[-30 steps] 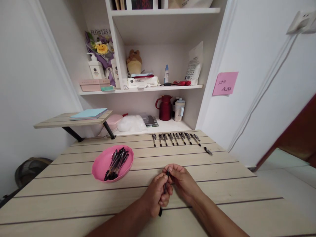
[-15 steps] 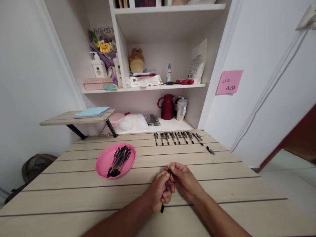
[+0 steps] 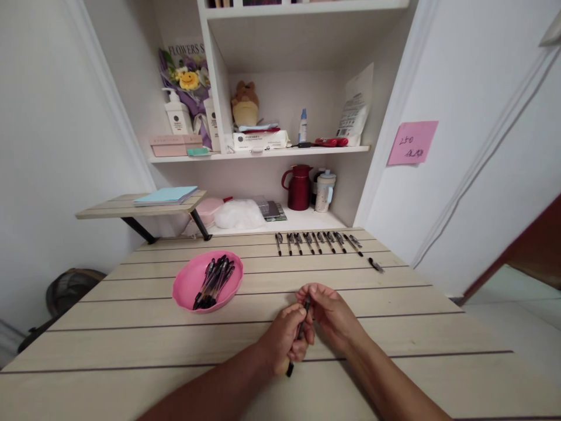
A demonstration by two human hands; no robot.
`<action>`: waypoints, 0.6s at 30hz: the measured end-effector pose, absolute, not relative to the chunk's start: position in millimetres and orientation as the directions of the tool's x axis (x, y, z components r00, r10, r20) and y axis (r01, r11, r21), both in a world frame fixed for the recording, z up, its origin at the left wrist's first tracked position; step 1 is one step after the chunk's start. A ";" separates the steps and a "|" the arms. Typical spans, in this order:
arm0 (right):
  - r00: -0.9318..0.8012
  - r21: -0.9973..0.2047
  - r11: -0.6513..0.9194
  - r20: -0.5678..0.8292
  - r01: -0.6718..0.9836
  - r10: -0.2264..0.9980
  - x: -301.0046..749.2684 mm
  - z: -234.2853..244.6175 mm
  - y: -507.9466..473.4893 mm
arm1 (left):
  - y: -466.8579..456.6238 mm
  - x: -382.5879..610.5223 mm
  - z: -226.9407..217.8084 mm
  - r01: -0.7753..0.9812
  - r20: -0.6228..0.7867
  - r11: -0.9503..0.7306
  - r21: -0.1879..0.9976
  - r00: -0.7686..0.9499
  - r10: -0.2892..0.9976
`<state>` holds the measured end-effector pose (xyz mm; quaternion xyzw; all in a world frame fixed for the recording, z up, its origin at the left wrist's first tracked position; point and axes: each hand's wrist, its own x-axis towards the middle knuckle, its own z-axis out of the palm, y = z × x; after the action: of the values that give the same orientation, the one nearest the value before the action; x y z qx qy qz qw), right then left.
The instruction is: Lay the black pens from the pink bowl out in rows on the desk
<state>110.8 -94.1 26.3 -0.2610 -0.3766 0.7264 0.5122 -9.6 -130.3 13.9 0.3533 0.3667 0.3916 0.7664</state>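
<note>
In front of me, over the near part of the table, my left hand (image 3: 288,334) is wrapped round the barrel of a black pen (image 3: 302,328), whose dark lower end pokes out beneath the fist. The fingertips of my right hand (image 3: 331,313) pinch the pen's upper end; whether they hold a separate small part there is hidden. To the left sits a pink bowl (image 3: 182,289) with several black pens (image 3: 214,282) piled in it. Toward the back lies a row of pens (image 3: 319,242), with small loose pieces beside their upper ends. A short black-and-clear piece (image 3: 376,265) lies apart at the right.
A small raised shelf (image 3: 109,209) bearing blue paper (image 3: 169,195) stands at the back left. Behind the table are white cabinet shelves (image 3: 307,151), with a red jug (image 3: 299,188) and a light cup (image 3: 324,192). A pink note (image 3: 412,143) is on the right wall.
My right hand's fingertips have shifted slightly up and right along with the pen's upper end. The whole view has also moved a little. Both hands keep their grip.
</note>
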 end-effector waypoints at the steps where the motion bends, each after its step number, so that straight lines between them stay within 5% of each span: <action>1: -0.303 -0.796 -0.180 0.004 -0.577 0.953 113.7 27.8 -92.0 | -130.8 -9.6 14.2 -0.338 -0.288 0.450 0.826 0.434 0.854; 9: -0.067 -0.855 -0.071 -0.042 -0.513 0.997 134.9 17.9 -67.5 | -132.3 -10.7 19.2 -0.359 -0.308 0.466 0.808 0.417 0.855; 14: 0.169 -0.997 -0.032 -0.044 -0.073 0.985 185.0 -2.2 -30.6 | -131.6 -11.0 18.2 -0.338 -0.306 0.463 0.820 0.425 0.852; 16: 0.320 -0.985 -0.038 0.018 0.166 0.947 221.8 -8.1 -16.4 | -131.2 -11.4 17.7 -0.324 -0.301 0.459 0.827 0.434 0.849; 18: 0.384 -0.969 -0.065 0.032 0.237 0.923 260.4 -11.8 -7.1 | -130.7 -12.1 17.3 -0.315 -0.294 0.455 0.833 0.446 0.846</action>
<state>260.4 -7.1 -11.8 -0.6503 -0.4458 0.3307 0.5186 -12.1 -130.7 17.3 0.3608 0.3673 0.3770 0.7699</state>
